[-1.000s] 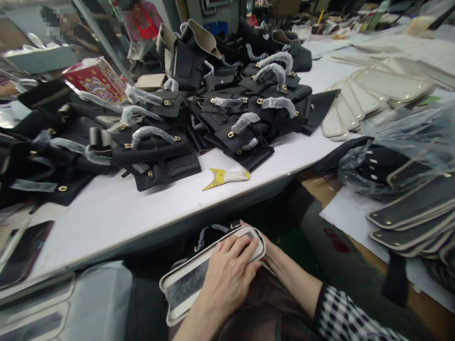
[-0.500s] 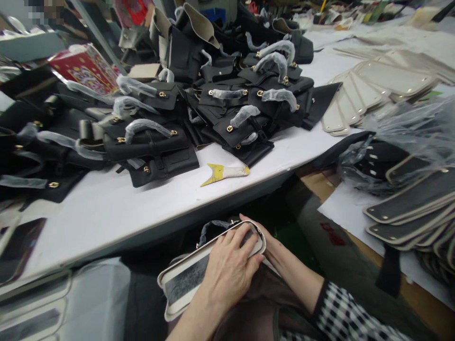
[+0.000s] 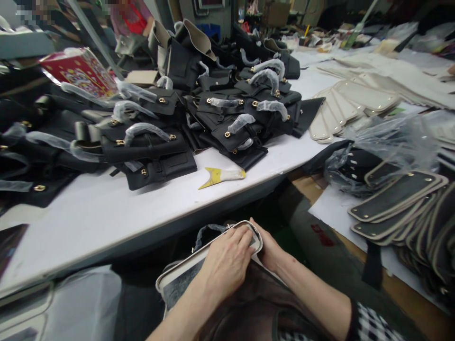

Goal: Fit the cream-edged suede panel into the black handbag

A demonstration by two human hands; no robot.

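Note:
An oval bag panel [image 3: 177, 282] with a cream rim and a dark middle lies tilted over my lap, below the table edge. My left hand [image 3: 227, 263] rests on top of it, fingers curled over its rounded far end. My right hand [image 3: 272, 251] grips that same end from the right side and underneath. A black bag with a plastic-wrapped handle [image 3: 206, 232] shows just behind the panel; most of it is hidden.
A white table [image 3: 106, 208] carries a big pile of black bags [image 3: 149, 147] with wrapped handles, a yellow-and-white tool [image 3: 220, 176] and a red box [image 3: 78, 71]. Cream panels [image 3: 351, 99] lie far right, dark panels [image 3: 394, 196] and a plastic bag [image 3: 391, 142] nearer right.
Both hands stay on the panel. My left fingers have crept toward its rounded end, and my right hand shows more beside it. The view has shifted slightly.

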